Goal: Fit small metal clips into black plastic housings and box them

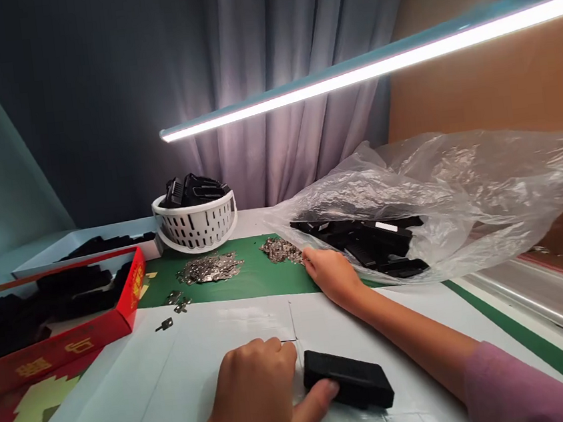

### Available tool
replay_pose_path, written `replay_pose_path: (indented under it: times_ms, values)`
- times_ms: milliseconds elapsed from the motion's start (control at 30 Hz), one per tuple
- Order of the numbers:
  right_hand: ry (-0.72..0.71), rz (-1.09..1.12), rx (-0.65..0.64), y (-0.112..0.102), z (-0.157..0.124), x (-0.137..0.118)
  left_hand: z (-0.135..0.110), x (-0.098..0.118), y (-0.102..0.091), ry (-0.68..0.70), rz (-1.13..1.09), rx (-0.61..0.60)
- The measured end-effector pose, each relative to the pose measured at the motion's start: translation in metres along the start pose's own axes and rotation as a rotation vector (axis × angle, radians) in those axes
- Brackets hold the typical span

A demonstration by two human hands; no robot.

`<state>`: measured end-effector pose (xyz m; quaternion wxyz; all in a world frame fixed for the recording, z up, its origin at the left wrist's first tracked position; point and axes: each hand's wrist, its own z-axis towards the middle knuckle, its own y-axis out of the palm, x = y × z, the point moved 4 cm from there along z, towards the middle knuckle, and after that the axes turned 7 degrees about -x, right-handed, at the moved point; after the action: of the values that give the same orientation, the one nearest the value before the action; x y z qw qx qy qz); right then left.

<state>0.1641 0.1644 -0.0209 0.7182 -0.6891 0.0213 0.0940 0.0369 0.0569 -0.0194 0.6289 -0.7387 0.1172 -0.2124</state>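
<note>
Left hand (pixel 253 395) is nearest, half-curled on the white board (pixel 178 376), thumb laid along the near edge of a black rectangular block (pixel 348 378). Fingers are brought up at the block's left end, but whether it is gripped cannot be told. Block is lying flat on the board, just right of a seam. Right hand (pixel 331 274), pink sleeve (pixel 526 386) on the forearm, is held open on the green mat (pixel 248 278), nothing held, fingertips just beside a pile of small metal parts (pixel 280 250). A second metal pile (pixel 210 269) is spread further left on the mat; loose metal pieces (pixel 178 304) are lying at its near edge. Black parts (pixel 360 243) are heaped in a clear plastic bag (pixel 460 185) just past the right hand. More black pieces (pixel 69 294) are stacked in a red box (pixel 136 290) at left, others in a white slotted basket (pixel 196 237) behind the mat. LED light bar (pixel 372 74) is mounted above.
</note>
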Motion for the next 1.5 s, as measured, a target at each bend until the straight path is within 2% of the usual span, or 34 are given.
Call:
replay_pose_path:
  times_ms: [133,267,367,433,600,800,900,1000,1067,1133,1200,1300,1400,1500]
  values:
    - [-0.004,-0.064,0.003,0.003,0.002,0.001,-0.003,-0.004,-0.001,0.015,-0.164,0.058]
    - [0.02,-0.083,0.02,0.002,0.002,0.001,-0.005,-0.001,-0.002,0.235,-0.311,0.146]
    - [0.053,-0.093,0.025,0.002,0.0,0.002,-0.006,0.001,-0.001,0.385,-0.364,0.145]
    - [0.068,-0.094,0.03,0.002,-0.001,0.002,-0.007,0.001,-0.002,0.421,-0.395,0.134]
    - [0.09,-0.057,0.063,-0.001,-0.003,0.001,-0.009,-0.002,-0.007,0.318,-0.458,0.142]
    - [0.089,0.058,0.148,-0.002,-0.007,0.004,-0.004,-0.003,-0.007,0.197,-0.535,0.028]
    - [0.1,0.158,0.208,-0.007,-0.009,0.006,-0.004,-0.004,-0.007,0.183,-0.559,0.005]
    - [0.096,0.304,0.266,-0.02,-0.016,0.006,-0.005,-0.005,-0.006,0.207,-0.535,0.042]
    - [0.06,0.439,0.287,-0.03,-0.027,0.006,-0.007,-0.005,-0.006,0.26,-0.462,0.135]
    - [0.004,0.609,0.27,-0.034,-0.045,0.005,-0.011,-0.003,-0.008,0.369,-0.344,0.307]
    - [-0.04,0.803,0.221,-0.032,-0.066,0.006,-0.017,0.0,-0.009,0.478,-0.235,0.497]
    - [-0.046,1.068,0.164,-0.022,-0.092,0.011,-0.025,0.006,-0.012,0.581,-0.098,0.721]
    - [-0.028,1.263,0.156,-0.014,-0.104,0.014,-0.034,0.015,-0.015,0.671,0.092,0.881]
    - [-0.015,1.385,0.151,-0.011,-0.105,0.014,-0.041,0.022,-0.015,0.755,0.245,0.973]
